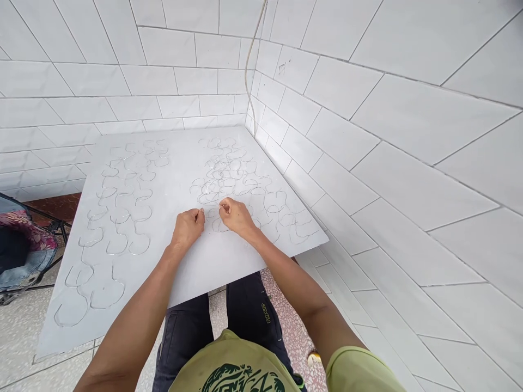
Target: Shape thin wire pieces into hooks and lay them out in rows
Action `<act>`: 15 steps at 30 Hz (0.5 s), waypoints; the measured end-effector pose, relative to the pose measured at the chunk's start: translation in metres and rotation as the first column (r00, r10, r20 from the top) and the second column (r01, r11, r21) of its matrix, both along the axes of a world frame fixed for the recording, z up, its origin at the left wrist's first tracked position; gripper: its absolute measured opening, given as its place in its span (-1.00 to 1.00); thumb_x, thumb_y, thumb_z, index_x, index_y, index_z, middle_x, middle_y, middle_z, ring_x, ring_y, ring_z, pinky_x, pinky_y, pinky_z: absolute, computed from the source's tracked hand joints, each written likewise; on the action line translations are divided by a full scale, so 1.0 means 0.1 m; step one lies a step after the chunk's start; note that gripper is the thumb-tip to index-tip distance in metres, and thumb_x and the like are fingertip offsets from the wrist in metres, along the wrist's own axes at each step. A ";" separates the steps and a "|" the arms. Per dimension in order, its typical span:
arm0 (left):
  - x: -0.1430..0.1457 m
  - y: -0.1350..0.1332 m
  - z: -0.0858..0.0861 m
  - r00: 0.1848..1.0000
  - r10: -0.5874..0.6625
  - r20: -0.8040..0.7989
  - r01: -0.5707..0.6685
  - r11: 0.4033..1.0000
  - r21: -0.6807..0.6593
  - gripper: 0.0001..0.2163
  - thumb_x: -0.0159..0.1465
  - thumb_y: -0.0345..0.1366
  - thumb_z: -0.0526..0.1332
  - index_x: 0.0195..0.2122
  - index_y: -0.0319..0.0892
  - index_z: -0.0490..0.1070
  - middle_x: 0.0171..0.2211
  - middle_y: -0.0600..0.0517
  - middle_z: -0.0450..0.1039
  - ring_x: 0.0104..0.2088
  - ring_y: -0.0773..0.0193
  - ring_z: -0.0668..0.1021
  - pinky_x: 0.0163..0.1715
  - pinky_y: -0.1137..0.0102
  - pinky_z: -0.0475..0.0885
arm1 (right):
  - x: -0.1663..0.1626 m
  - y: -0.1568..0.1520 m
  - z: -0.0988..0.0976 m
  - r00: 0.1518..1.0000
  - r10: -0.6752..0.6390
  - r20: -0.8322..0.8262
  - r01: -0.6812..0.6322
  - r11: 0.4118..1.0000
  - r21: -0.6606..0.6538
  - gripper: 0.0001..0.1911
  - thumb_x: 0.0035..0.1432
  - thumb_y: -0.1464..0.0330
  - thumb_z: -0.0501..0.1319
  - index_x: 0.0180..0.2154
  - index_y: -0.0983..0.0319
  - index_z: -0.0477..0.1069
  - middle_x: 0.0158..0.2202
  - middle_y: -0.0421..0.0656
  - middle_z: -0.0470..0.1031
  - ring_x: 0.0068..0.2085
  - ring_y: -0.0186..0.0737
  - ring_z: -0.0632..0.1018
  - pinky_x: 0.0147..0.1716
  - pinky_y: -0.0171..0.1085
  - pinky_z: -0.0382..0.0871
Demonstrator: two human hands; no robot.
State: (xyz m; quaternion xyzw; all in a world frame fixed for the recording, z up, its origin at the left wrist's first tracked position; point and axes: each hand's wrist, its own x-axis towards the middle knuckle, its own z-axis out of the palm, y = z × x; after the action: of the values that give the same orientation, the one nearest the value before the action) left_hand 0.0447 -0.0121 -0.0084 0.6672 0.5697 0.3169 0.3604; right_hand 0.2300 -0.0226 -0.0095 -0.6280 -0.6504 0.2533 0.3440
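Note:
My left hand [188, 226] is closed in a pinch just above a white board [196, 272]; whatever its fingertips hold is too thin to make out. Close beside it, my right hand [237, 216] pinches what looks like a thin wire piece, mostly hidden by the fingers. A loose pile of thin curved wire pieces [231, 169] lies just beyond my hands and spreads to the right. On the board's left side, more bent wire pieces [118, 218] lie in rough rows, with larger curved ones [107, 294] near the front left corner.
White tiled walls [392, 163] meet behind the board and run along its right side. A pale cable [247, 71] hangs down the corner. At the left stands a folding chair [28, 256] with cloth on it. My legs [249, 305] are against the board's front edge.

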 end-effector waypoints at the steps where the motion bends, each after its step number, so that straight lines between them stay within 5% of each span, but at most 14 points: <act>1: 0.00 0.00 0.01 1.000 0.009 0.002 -0.009 1.000 -0.013 -0.59 0.41 -0.05 0.08 -0.56 -0.11 0.28 -0.64 0.06 0.41 -0.68 0.29 0.42 -0.60 0.36 0.31 | 0.02 0.00 0.01 0.998 0.015 -0.060 -0.016 1.000 -0.025 -0.84 0.37 0.32 0.11 -0.16 0.18 0.45 -0.29 -0.20 0.59 -0.44 -0.31 0.47 -0.45 -0.31 0.25; 7: 0.01 0.00 0.05 1.000 0.023 0.020 -0.023 0.999 -0.025 -0.60 0.41 -0.05 0.09 -0.54 -0.12 0.32 -0.65 0.07 0.42 -0.69 0.30 0.44 -0.57 0.37 0.36 | 0.04 0.04 0.00 0.978 0.027 -0.205 -0.047 0.995 -0.089 -0.76 0.34 0.27 0.11 -0.38 0.18 0.39 -0.36 -0.21 0.55 -0.51 -0.34 0.39 -0.56 -0.34 0.18; 15: -0.01 0.00 0.08 0.974 0.141 0.175 -0.127 0.988 -0.087 -0.46 0.44 0.16 -0.01 -0.44 -0.17 0.44 -0.60 0.00 0.47 -0.66 0.28 0.47 -0.62 0.39 0.33 | 0.09 0.20 0.10 0.948 0.006 -0.318 -0.055 0.988 -0.145 -0.81 0.32 0.37 0.07 -0.34 0.19 0.40 -0.35 -0.20 0.57 -0.47 -0.34 0.52 -0.58 -0.38 0.19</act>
State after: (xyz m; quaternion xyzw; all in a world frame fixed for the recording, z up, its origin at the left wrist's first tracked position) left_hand 0.0432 -0.0119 0.0000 0.5816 0.5899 0.3781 0.4132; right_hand 0.2386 -0.0028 0.0003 -0.5934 -0.5752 0.4050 0.3911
